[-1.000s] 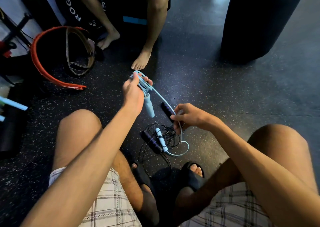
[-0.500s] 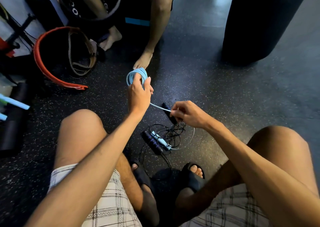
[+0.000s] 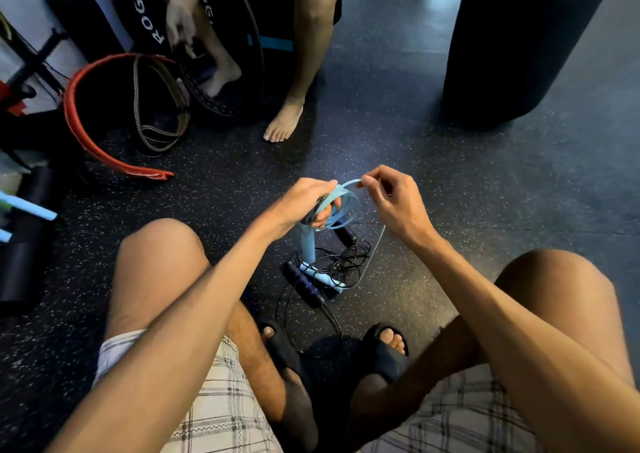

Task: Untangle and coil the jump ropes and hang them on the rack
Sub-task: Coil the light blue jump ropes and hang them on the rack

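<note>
- Nearest are the person's bent knees in plaid shorts point(image 3: 214, 414), feet in black slides point(image 3: 384, 355) on the speckled floor point(image 3: 485, 193).
- Between the feet and the hands, a black rope point(image 3: 346, 262) lies in a loose tangle on the floor, its dark handles point(image 3: 304, 283) beside a pale blue handle point(image 3: 322, 276) that rests in the pile.
- Above that pile, the left hand point(image 3: 304, 200) is closed around a blue rope point(image 3: 341, 203) wound in several loops; a second blue handle point(image 3: 307, 245) hangs down from the fist.
- The right hand point(image 3: 391, 196) meets the coil at its top, thumb and forefinger pinching a strand, the other fingers loosely curled.
- A thin strand point(image 3: 375, 252) curves from the hands down to the pile; where it ends is hard to make out.
- Farther off, a second person sits barefoot, one foot point(image 3: 284, 120) flat on the floor, a hand point(image 3: 180, 23) at a dark belt.
- To the left lies a red belt point(image 3: 90, 141); to the right stands a black bag point(image 3: 519, 37).
</note>
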### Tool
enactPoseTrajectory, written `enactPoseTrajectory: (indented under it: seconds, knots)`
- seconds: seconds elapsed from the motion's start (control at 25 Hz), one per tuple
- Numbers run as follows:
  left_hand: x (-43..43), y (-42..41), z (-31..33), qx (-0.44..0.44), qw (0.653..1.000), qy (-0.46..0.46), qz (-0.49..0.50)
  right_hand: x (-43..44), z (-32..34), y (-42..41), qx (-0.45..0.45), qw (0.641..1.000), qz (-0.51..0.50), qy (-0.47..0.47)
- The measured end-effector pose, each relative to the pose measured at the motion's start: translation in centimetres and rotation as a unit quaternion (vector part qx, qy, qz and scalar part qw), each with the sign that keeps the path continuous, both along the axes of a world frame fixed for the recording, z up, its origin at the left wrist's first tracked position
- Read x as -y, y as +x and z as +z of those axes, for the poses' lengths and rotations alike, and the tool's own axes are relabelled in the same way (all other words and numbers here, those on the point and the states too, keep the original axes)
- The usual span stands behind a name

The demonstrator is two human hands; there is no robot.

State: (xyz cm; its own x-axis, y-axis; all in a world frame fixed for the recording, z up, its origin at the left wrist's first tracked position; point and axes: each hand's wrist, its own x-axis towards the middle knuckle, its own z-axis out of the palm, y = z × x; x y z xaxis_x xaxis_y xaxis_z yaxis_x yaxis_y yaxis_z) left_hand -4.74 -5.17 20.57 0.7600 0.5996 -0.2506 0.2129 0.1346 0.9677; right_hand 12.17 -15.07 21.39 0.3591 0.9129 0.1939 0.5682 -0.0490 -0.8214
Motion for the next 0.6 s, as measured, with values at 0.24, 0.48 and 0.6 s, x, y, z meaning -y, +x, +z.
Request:
enactPoseTrajectory:
  seconds: [0.24,0.48,0.6]
  knots:
    - [0.3,0.0,1.1,0.121,0.972,-0.195,-0.056,-0.5,-1.0,-0.5,-0.104,0.991,-0.02,-0.082]
    - [-0.3,-0.2,1.4,0.259,0.913,-0.311,0.049,0.2,-0.8,-0.9,-0.229,0.943,0.042,-0.237]
    - [-1.1,-0.3,1.5,0.281,0.9,-0.288,0.167,1.3,-1.1,-1.7,-0.184,0.901,0.145,-0.364]
